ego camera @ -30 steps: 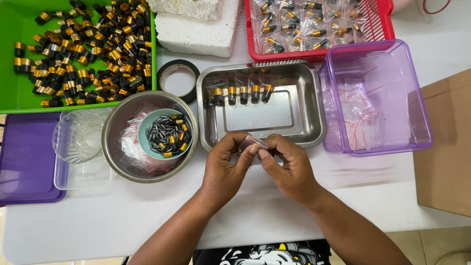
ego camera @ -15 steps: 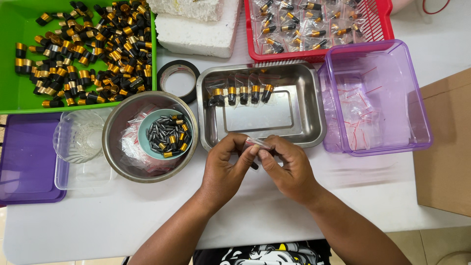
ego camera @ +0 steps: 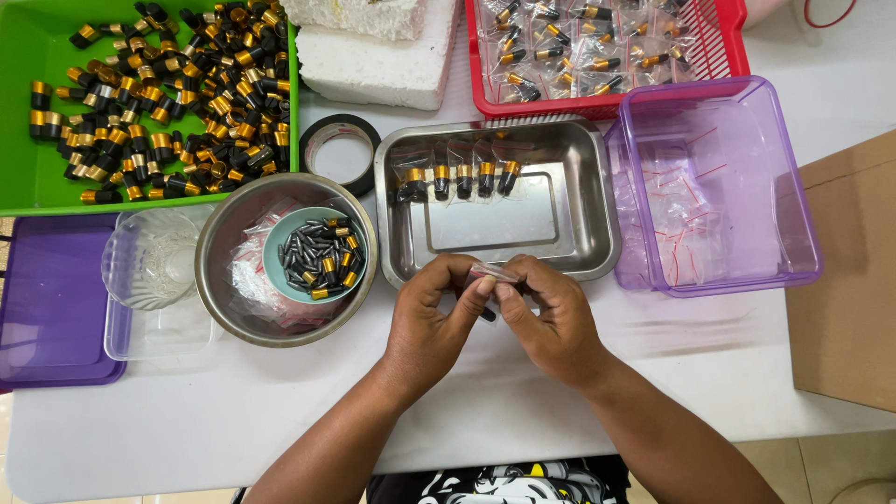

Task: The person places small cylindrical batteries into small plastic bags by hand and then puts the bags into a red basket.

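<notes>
My left hand and my right hand meet just in front of the steel tray. Both pinch one small clear plastic bag between their fingertips, and a dark piece shows under it. Inside the steel tray lies a row of several bagged black-and-gold parts. To the left, a round steel bowl holds a small teal dish of dark bullet-shaped tips and a few gold-banded parts.
A green tray of loose black-and-gold parts sits far left. A red basket of bagged parts is at the back. A purple tub holds empty bags. Also here are a tape roll, white foam blocks, clear cup, purple lid and cardboard box.
Only the fingers shift slightly on the small bag; both hands stay in the same spot by the steel tray.
</notes>
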